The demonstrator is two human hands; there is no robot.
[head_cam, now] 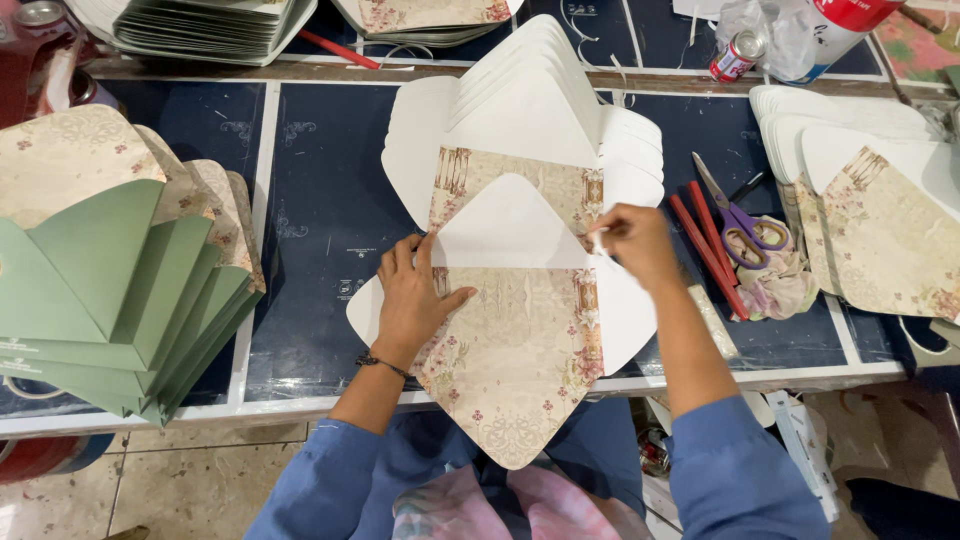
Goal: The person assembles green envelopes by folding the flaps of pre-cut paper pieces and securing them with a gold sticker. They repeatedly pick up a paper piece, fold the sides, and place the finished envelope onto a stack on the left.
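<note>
The left hand [412,298] lay flat, fingers spread and released, on the left part of an unfolded floral envelope [520,340] that rested on the near edge of the dark blue desk [320,200], its lower flap hanging past the edge. The right hand [632,243] hovered at the envelope's right fold, its fingers pinched on something thin and white, possibly a tape strip, though it was too small to tell. Behind the envelope sat a fanned stack of unfolded envelopes [530,110]. Green folded envelopes [120,300] were stacked at the left. Purple-handled scissors [740,222] and red pencils [705,245] lay just right of the right hand.
</note>
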